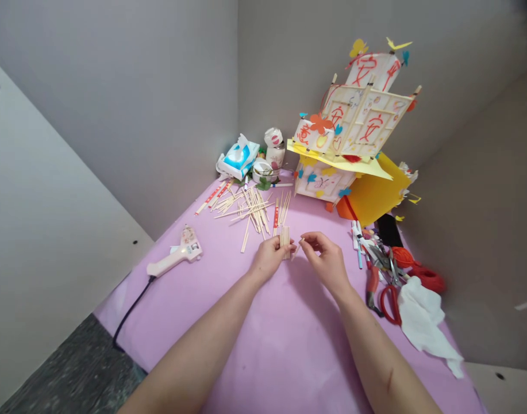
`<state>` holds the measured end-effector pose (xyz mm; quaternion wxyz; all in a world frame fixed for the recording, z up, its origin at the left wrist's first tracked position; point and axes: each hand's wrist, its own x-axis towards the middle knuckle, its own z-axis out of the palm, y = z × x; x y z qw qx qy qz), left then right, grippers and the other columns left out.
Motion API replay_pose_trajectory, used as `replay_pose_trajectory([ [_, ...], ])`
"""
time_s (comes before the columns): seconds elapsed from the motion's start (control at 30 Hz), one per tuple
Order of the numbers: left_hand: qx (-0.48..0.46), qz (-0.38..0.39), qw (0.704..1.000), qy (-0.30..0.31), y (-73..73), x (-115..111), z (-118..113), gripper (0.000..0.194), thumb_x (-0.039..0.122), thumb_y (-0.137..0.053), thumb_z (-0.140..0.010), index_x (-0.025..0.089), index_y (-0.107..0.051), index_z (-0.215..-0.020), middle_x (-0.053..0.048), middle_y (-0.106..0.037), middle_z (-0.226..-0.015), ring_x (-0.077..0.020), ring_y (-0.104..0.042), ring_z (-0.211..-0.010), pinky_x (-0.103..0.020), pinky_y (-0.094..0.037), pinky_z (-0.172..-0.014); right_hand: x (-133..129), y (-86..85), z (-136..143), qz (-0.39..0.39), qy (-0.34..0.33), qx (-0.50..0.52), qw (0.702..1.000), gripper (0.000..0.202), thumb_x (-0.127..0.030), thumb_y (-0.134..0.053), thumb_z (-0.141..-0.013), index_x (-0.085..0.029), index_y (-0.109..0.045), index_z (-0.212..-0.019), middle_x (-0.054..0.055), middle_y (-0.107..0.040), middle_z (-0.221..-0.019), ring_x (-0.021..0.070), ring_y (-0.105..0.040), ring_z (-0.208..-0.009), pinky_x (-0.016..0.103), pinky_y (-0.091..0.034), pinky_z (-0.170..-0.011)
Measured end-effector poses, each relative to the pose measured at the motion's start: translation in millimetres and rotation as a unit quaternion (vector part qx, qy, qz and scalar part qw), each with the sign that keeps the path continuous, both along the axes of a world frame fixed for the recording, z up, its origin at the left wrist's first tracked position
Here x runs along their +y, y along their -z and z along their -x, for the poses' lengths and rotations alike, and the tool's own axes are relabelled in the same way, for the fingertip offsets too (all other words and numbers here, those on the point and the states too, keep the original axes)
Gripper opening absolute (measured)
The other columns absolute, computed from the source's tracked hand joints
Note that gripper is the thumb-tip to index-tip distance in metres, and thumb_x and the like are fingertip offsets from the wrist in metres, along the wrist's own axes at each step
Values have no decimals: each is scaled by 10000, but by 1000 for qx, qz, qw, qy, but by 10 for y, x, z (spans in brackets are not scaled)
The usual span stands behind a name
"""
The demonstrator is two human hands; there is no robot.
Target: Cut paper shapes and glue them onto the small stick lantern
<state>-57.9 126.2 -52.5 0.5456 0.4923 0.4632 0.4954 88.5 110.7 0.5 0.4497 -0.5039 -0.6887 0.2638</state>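
My left hand [267, 259] is closed around a small flat row of short wooden sticks [285, 238], which stand side by side. Just to its right, my right hand [327, 260] pinches a thin short stick [295, 252] between thumb and fingertips. This stick is tilted and close to the row; I cannot tell whether they touch. Beyond my hands lies a loose pile of wooden sticks [255, 208], and chopsticks in a red printed wrapper [276, 217] rest close to my left hand.
A glue gun [174, 257] with a dark cord lies left. Behind are a wipes pack [241, 158], a jar [274, 152] and a tape roll [262, 169]. A decorated stick-and-paper house [353, 126] stands back right. Pliers [372, 287], scissors [390, 302], red yarn [427, 278] and white cloth [422, 307] lie right.
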Motion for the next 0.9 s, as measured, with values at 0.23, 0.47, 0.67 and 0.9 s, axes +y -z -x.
replay_pose_trajectory([
  [0.23, -154, 166, 967, 117, -144, -21, 98, 270, 200, -706, -712, 96, -647, -954, -92, -716, -821, -163, -674, -715, -286, -534, -675, 159, 75, -60, 134, -43, 98, 985, 178, -344, -602, -782, -184, -630, -854, 30, -657, -770, 156, -602, -670, 287, -481, -639],
  [0.47, -174, 231, 930, 227, -195, -59, 183, 283, 229, -707, -745, 90, -646, -983, -129, -719, -825, -187, -694, -761, -326, -537, -769, 197, 144, -37, 175, -63, 125, 975, 170, -329, -621, -757, -174, -644, -823, 16, -648, -736, 142, -592, -650, 266, -468, -613],
  [0.67, -177, 240, 923, 243, -185, -36, 180, 328, 244, -723, -733, 91, -619, -1004, -136, -715, -833, -190, -693, -758, -334, -536, -768, 214, 149, -29, 180, -60, 140, 972, 169, -326, -621, -762, -165, -638, -808, 9, -632, -708, 134, -577, -644, 255, -454, -617],
  [0.9, -167, 227, 920, 273, -220, -44, 168, 388, 335, -772, -671, 82, -635, -932, -142, -705, -854, -202, -683, -769, -342, -524, -763, 213, 203, 22, 147, -45, 124, 980, 195, -354, -619, -761, -175, -653, -831, 3, -599, -678, 136, -515, -598, 267, -423, -588],
])
